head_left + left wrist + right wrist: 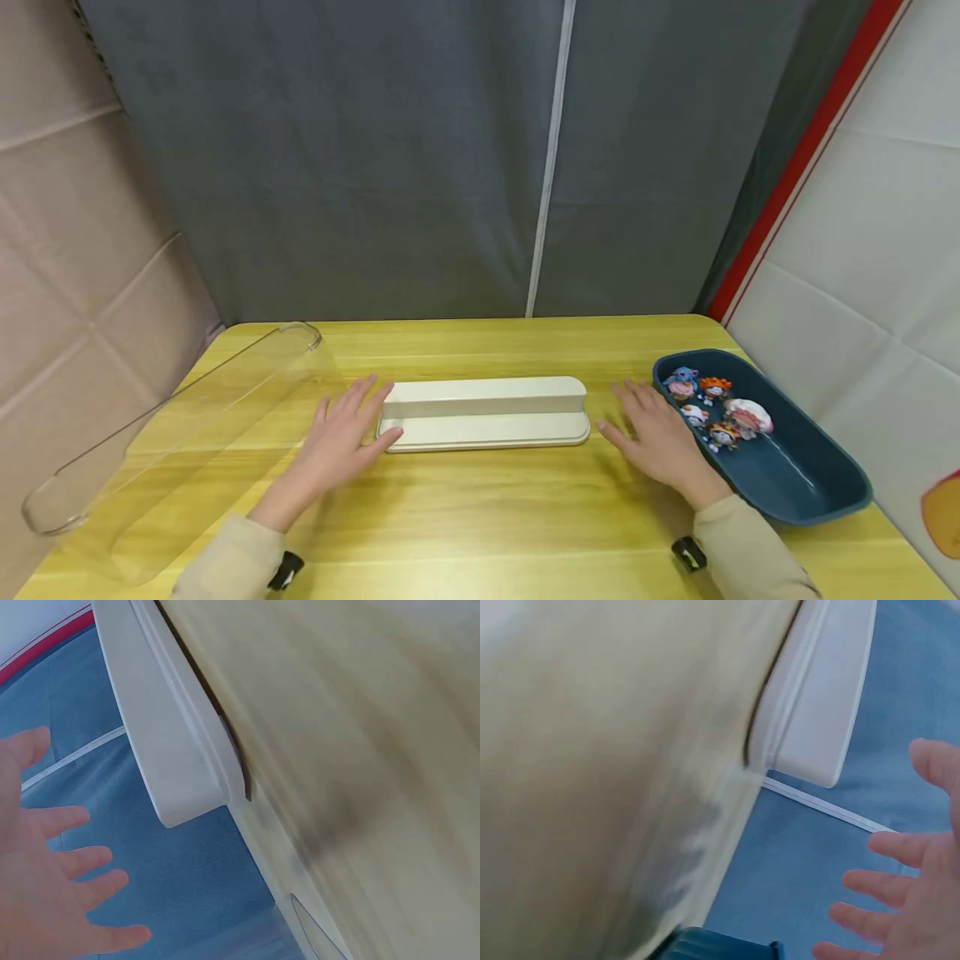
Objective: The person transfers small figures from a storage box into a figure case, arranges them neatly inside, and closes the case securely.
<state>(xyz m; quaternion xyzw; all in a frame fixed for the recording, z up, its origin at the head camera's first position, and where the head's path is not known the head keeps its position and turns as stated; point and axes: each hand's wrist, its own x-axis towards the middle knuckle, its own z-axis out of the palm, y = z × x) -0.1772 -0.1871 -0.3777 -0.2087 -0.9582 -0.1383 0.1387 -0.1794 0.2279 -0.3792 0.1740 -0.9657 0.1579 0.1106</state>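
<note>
A long cream stepped stand [486, 413] lies across the middle of the yellow wooden table [480, 517]. My left hand [347, 429] lies flat with spread fingers at the stand's left end, thumb close to its lower step. My right hand [654, 432] lies flat with spread fingers just right of the stand, apart from it. Neither hand holds anything. In the left wrist view the stand's end [169, 742] sits beside my open left hand [52, 900]. The right wrist view shows the stand's other end [821, 712] and my spread right hand [904, 900].
A clear plastic cover [172, 433] lies tilted along the table's left edge. A dark blue tray [787, 475] at the right holds several small toy figures [712, 408]. A grey curtain [450, 150] hangs behind the table.
</note>
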